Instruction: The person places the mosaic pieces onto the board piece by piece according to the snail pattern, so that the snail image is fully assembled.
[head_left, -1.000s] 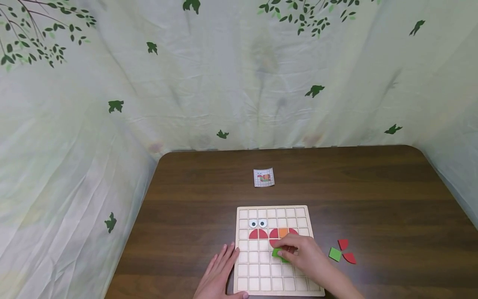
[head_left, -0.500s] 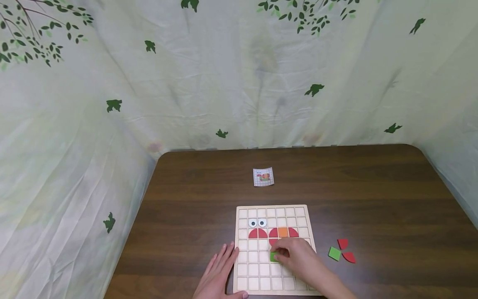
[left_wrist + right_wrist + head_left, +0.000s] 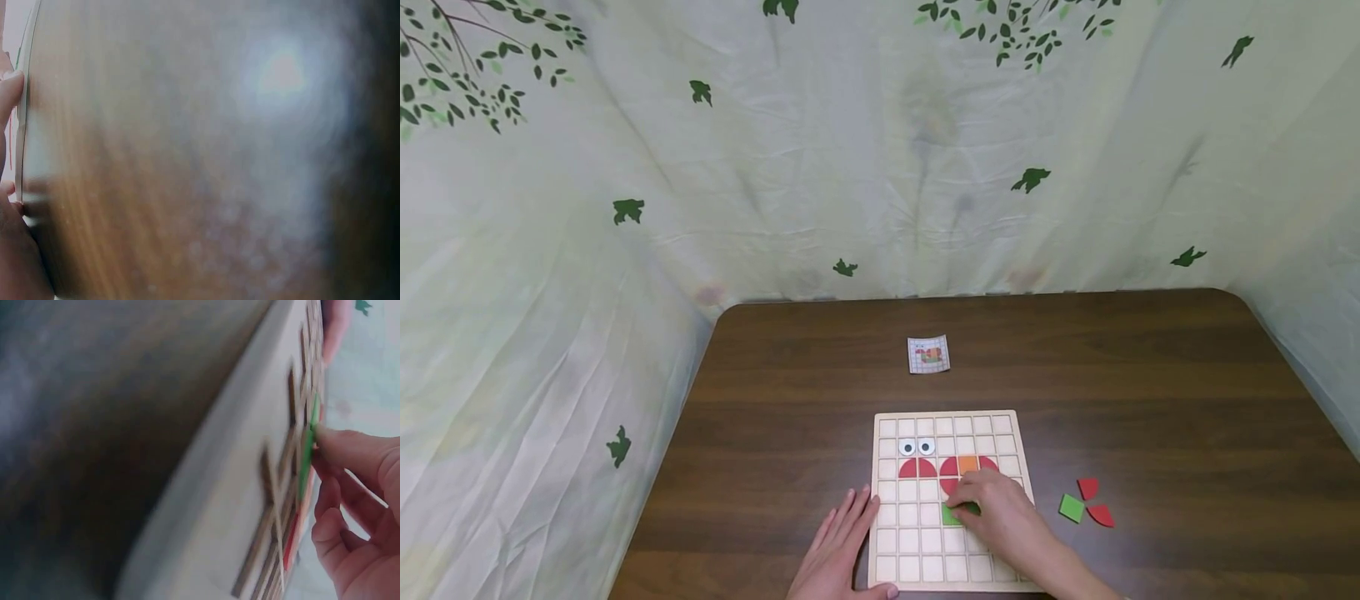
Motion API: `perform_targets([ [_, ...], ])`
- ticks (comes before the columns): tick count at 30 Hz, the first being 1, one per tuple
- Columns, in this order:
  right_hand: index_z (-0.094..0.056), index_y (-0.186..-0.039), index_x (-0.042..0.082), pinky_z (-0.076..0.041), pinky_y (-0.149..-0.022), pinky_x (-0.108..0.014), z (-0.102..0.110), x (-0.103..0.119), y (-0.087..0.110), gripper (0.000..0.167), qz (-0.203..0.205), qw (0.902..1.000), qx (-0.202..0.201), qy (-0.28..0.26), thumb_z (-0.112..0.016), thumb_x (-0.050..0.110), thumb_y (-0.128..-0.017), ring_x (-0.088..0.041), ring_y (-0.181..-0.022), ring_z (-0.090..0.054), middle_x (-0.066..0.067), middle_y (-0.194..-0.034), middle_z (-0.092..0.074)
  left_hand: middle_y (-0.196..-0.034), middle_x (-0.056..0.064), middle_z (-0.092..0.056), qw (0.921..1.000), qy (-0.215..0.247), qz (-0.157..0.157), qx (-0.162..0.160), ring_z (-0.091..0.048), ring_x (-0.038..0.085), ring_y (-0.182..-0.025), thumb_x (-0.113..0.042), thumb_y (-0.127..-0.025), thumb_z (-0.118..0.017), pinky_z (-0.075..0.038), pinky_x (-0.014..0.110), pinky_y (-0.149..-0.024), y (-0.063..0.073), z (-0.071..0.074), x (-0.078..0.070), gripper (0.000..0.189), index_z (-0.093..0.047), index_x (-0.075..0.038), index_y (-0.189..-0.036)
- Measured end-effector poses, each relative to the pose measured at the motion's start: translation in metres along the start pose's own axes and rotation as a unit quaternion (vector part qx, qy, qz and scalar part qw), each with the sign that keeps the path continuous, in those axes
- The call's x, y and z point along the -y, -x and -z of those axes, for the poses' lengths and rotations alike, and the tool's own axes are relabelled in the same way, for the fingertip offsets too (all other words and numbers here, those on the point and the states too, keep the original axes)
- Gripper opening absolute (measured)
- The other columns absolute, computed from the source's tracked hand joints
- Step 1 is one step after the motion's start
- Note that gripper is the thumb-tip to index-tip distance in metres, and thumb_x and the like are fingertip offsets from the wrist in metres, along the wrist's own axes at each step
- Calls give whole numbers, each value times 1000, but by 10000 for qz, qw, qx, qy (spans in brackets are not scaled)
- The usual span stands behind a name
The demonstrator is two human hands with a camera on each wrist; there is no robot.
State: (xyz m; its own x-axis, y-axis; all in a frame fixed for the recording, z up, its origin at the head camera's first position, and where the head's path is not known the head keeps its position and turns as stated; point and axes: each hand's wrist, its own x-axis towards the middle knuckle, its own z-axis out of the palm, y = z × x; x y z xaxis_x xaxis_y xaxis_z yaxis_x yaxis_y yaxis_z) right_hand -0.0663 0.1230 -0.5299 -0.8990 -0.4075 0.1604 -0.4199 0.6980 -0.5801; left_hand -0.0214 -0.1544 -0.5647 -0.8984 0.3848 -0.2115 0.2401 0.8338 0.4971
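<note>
In the head view a pale wooden grid board (image 3: 932, 542) lies on the table. Just below its middle, my right hand (image 3: 1000, 512) has thumb and index fingertips together at a green square tile (image 3: 950, 516), which lies in a cell. A second green tile (image 3: 973, 507) is partly hidden under those fingers. The right wrist view shows the thumb tip right on green. My left hand (image 3: 838, 546) rests flat, fingers extended, along the board's left edge. Above the green tiles sit red quarter-circle tiles (image 3: 908, 469), an orange square tile (image 3: 967, 465) and two eye tiles (image 3: 907, 447).
Right of the board lie a loose green square tile (image 3: 1071, 508) and two red tiles (image 3: 1101, 517). A small card (image 3: 928, 355) printed with a coloured grid picture lies behind the board. The brown table (image 3: 790, 375) ends at a leaf-patterned curtain (image 3: 880, 167).
The green square tile, tilted in my right fingers a second ago, now lies flat in its cell. The right hand has shifted slightly; the left hand keeps its place.
</note>
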Motion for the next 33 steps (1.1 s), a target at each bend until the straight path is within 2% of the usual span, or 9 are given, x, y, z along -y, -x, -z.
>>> perform_targets([
  [4, -80, -89, 22, -53, -73, -29, 7, -5, 4, 19, -403, 9989, -147, -202, -83, 9, -76, -4, -82, -61, 15, -88, -70, -163, -1, -19, 10000, -10, -42, -54, -16, 24, -148, -83, -75, -53, -10, 42, -113, 0, 1, -1, 107, -25, -22, -158],
  [6, -80, -94, 23, -51, -67, -25, 13, -10, 8, 23, -729, 9964, -281, -341, -83, 9, -77, -1, -77, -57, 15, -89, -70, -163, -1, -20, 9999, -26, -99, -135, -16, 24, -148, -83, -75, -53, -3, 33, -112, 0, 1, -1, 107, -26, -21, -157],
  [8, -80, -99, 22, -48, -61, -21, 20, -18, 14, 27, -882, 9937, -578, -379, -83, 7, -77, 0, -71, -53, 14, -87, -69, -163, -1, -20, 9995, -73, -180, -241, -16, 23, -148, -83, -75, -53, 4, 24, -111, 1, 0, 0, 106, -26, -21, -157],
  [12, -79, -100, 18, -44, -56, -19, 33, -37, 26, 32, -741, 9885, -1305, -199, -83, -1, -74, 1, -67, -49, 15, -84, -66, -162, -1, -22, 9979, -233, -377, -474, -18, 22, -147, -82, -76, -53, 14, 13, -106, 1, -2, 1, 105, -27, -20, -157],
  [14, -78, -100, 18, -45, -57, -21, 41, -45, 32, 32, -715, 9869, -1445, 14, -83, -1, -74, 0, -69, -50, 16, -85, -65, -162, 0, -24, 9974, -270, -418, -517, -19, 23, -147, -82, -76, -53, 15, 12, -106, 1, -2, 2, 105, -28, -20, -157],
  [19, -76, -103, 18, -53, -67, -28, 59, -60, 45, 31, -782, 9898, -1140, 357, -82, 4, -77, -3, -80, -58, 15, -95, -69, -162, 0, -22, 9991, -81, -280, -304, -18, 24, -148, -82, -75, -55, 16, 11, -103, 0, 0, 2, 106, -28, -20, -157],
  [24, -75, -104, 23, -54, -73, -30, 75, -71, 58, 31, -682, 9949, -647, 358, -82, 7, -78, -5, -90, -60, 17, -102, -66, -163, -1, -20, 9997, -49, -183, -155, -16, 24, -148, -83, -75, -54, 16, 11, -104, 0, 1, 0, 107, -27, -19, -157],
  [30, -74, -102, 27, -54, -77, -36, 87, -77, 67, 34, -752, 9951, -65, 643, -85, 10, -75, -11, -98, -61, 14, -107, -66, -163, -2, -19, 9999, 47, -100, -121, -15, 23, -148, -82, -74, -56, -2, 30, -112, 0, 2, -1, 108, -27, -20, -157],
  [33, -74, -103, 27, -53, -77, -37, 89, -78, 69, 36, -783, 9942, 230, 706, -85, 11, -74, -13, -98, -60, 13, -108, -65, -163, -2, -19, 9999, 44, -100, -125, -15, 23, -148, -82, -74, -56, -2, 30, -111, 0, 2, -1, 107, -27, -21, -157],
])
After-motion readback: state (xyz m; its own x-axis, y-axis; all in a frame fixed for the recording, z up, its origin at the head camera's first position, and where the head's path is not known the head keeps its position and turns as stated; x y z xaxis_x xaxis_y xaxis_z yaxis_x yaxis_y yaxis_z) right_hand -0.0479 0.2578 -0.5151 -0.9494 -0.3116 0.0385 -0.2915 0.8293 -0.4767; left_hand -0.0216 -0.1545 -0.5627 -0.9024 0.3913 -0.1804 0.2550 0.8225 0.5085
